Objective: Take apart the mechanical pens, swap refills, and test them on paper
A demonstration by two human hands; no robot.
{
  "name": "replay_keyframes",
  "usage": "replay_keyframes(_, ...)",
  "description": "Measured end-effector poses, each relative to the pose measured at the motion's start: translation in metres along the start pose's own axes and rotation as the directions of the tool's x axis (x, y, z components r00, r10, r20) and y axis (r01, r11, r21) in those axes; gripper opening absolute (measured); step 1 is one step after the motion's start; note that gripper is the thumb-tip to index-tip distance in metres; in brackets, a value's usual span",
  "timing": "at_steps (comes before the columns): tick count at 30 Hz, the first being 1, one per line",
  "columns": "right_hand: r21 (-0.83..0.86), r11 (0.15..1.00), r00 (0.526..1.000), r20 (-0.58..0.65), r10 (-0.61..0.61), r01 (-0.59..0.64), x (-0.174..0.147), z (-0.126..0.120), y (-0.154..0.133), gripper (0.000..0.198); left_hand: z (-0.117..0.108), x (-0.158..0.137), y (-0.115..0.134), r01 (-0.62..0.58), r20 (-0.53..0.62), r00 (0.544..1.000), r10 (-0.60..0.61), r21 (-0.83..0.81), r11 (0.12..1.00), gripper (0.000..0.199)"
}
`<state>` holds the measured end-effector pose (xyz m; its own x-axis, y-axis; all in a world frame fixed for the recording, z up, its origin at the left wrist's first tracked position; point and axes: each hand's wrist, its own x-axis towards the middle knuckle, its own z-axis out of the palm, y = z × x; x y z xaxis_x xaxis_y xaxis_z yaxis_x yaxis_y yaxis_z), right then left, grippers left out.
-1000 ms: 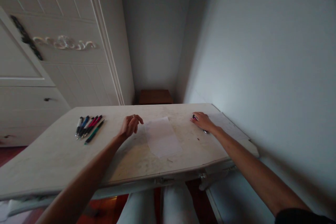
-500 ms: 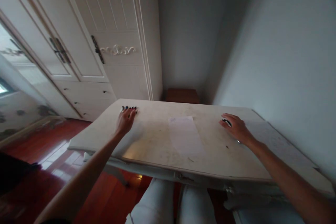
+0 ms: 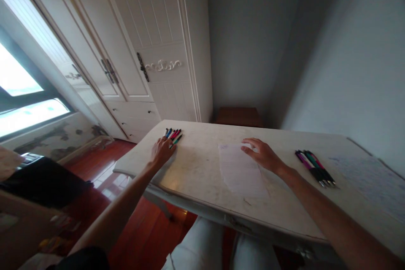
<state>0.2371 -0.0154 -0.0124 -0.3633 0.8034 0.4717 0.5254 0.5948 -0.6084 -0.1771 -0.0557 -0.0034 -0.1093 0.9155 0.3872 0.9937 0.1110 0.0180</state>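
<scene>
At the far left of the white table [image 3: 198, 168], I've got the left hand [image 3: 162, 150] down at the left pens [image 3: 174, 132], fingers right up against their near ends; whether it grips one I can't tell from here. A second ago that hand was over by the paper, well apart from them; by half a second ago it had reached them, and it's there now. Now look across: the right hand [image 3: 260, 152] has come away from the right side, and I have its fingers curved and thumb apart, nothing visible between them, over the upper right corner of the paper [image 3: 240, 174]. Touching or just above, I can't say. The right pens [image 3: 314, 168], purple, green and pink among them with dark grips, were mostly under that hand half a second ago; they lie uncovered, side by side, near the scribbled sheet [image 3: 371, 181]. My view has swung left too, bringing more of the bright window [image 3: 20, 74] into the picture.
</scene>
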Motion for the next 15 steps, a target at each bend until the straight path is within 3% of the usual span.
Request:
replay_keyframes(4, 0.121, 0.99, 0.998, 0.016, 0.069, -0.07, 0.01, 0.013, 0.0, 0.03, -0.002, -0.003, -0.001, -0.023, 0.021, 0.999, 0.025, -0.111, 0.994, 0.023)
replay_keyframes(8, 0.15, 0.987, 0.998, -0.026, 0.061, -0.056, 0.007, 0.015, -0.002, 0.026, -0.005, -0.001, 0.01, -0.091, -0.098, 0.994, 0.057, -0.387, 0.917, 0.021)
replay_keyframes(10, 0.163, 0.986, 0.998, -0.035, 0.052, -0.046, 0.003, 0.012, -0.006, 0.025, -0.006, 0.002, 0.027, -0.092, -0.116, 0.993, 0.024, -0.621, 0.778, 0.023)
replay_keyframes(12, 0.188, 0.98, 0.997, -0.037, 0.067, -0.059, -0.002, 0.009, -0.012, 0.026, -0.009, 0.008, 0.051, -0.047, -0.075, 0.997, -0.023, -0.81, 0.585, 0.034)
replay_keyframes(15, 0.243, 0.968, 0.997, -0.021, 0.075, -0.068, -0.006, 0.007, -0.022, 0.028, -0.015, 0.017, 0.095, 0.029, 0.026, 1.0, -0.012, -0.951, 0.309, 0.043)
